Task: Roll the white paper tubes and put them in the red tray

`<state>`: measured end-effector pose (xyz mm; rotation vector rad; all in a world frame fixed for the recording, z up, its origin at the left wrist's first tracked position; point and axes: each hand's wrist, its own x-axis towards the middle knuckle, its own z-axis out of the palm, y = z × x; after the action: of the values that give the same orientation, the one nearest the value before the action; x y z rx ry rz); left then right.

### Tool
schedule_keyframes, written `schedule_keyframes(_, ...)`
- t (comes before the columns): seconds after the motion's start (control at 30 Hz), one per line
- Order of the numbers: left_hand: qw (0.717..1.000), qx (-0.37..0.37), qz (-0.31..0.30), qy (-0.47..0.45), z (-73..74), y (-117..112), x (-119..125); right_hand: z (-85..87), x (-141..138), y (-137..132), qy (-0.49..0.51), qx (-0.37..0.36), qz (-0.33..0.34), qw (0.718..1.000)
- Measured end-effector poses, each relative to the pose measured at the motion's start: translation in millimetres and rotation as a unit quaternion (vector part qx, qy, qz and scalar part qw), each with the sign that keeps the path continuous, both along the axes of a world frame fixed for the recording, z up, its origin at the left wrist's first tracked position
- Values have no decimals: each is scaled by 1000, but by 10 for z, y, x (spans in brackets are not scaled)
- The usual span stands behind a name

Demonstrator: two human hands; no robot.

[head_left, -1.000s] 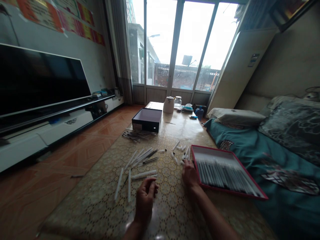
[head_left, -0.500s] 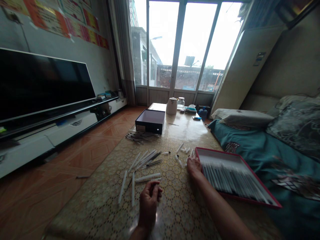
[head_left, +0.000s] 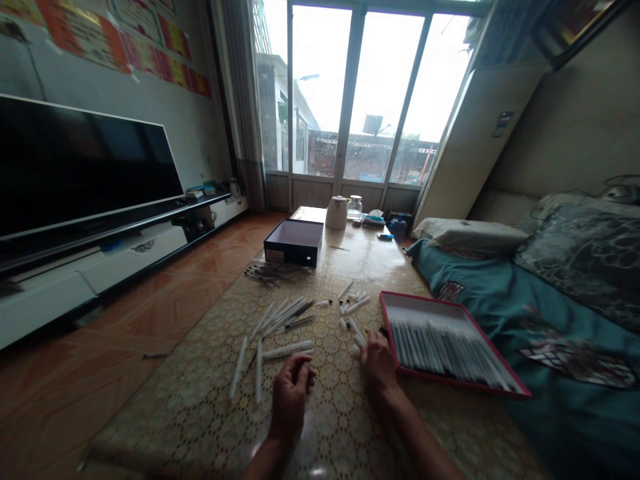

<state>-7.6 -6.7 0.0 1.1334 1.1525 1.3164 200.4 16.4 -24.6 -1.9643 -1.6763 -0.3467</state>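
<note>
My left hand (head_left: 291,393) is closed, its fingers curled over the table with thumb against them; whatever they hold, if anything, is hidden. Just beyond it lie white pen barrels (head_left: 287,349), with more white barrels and dark thin pen parts (head_left: 303,321) spread to the left. My right hand (head_left: 377,360) is low over the table by the left wall of a red-rimmed box lid (head_left: 420,303), fingers bent down at small white pen caps (head_left: 354,323); its fingertips are partly hidden. Inside the lid, many pens (head_left: 450,350) lie side by side in a row.
A dark open box (head_left: 293,255) stands farther back, with thin dark pen parts (head_left: 273,273) in front. Beyond are a kettle (head_left: 337,213), a glass jar (head_left: 355,208) and a tissue pack (head_left: 373,218). A teal-covered sofa (head_left: 480,293) borders the table's right side.
My right hand has come nearer, away from the lid's far left corner to the caps beside its left wall. My left hand stays closed in about the same place. The view has shifted slightly.
</note>
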Motion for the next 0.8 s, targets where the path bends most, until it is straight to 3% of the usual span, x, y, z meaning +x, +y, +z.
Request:
schedule_keyframes(0.07,1000,4,1,6,8,-5,5,-63,27,-58,-12,12,-13,1000)
schedule_keyframes(0.23,999,13,-10,33,23,-20,21,-42,0,-140,-1,-57,-38,998)
schedule_keyframes(0.53,979,113,-21,166,-45,-13,32,31,-52,-212,51,-35,-48,997)
schedule_keyframes(0.7,912,274,0,307,-79,-38,48,34,-98,-499,113,-8,78,990)
schedule_keyframes(0.8,862,314,-1,398,-67,-62,50,48,-145,-621,106,-24,151,983)
